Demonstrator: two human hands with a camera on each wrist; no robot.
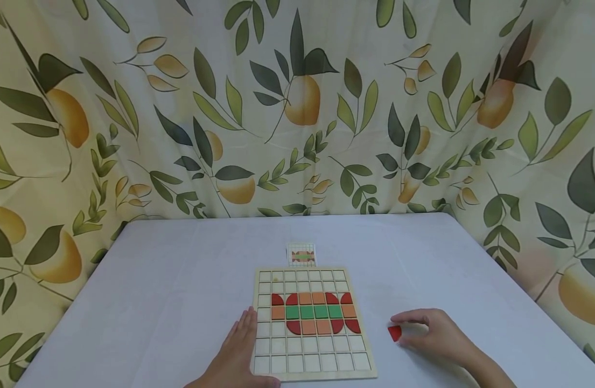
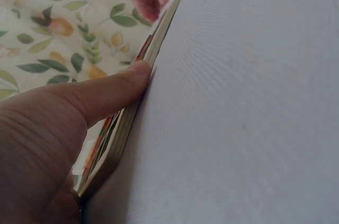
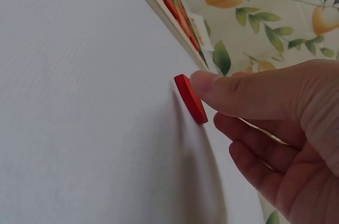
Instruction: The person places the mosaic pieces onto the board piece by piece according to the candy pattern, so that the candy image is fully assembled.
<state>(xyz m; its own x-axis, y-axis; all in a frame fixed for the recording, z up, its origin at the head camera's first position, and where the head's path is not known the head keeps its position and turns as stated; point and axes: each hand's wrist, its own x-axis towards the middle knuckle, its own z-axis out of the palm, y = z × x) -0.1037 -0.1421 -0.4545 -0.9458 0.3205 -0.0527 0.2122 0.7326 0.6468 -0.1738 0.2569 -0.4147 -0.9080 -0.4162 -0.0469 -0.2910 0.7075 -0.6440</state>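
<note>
A wooden grid board (image 1: 278, 364) lies on the table, with green, orange and red tiles filling part of its middle rows. My left hand (image 1: 236, 350) rests along the board's left edge and near corner, fingers straight; in the left wrist view its thumb (image 2: 114, 89) lies against the board's side. Right of the board, my right hand (image 1: 438, 335) pinches a red quarter-round tile (image 1: 394, 333) between thumb and fingers. The right wrist view shows that red tile (image 3: 191, 99) at the thumb tip, just above the white cloth.
A small pattern card (image 1: 301, 254) with a similar coloured design lies beyond the board's far edge. White cloth covers the table (image 1: 181, 280). A curtain (image 1: 297, 161) printed with fruit and leaves hangs behind and at both sides.
</note>
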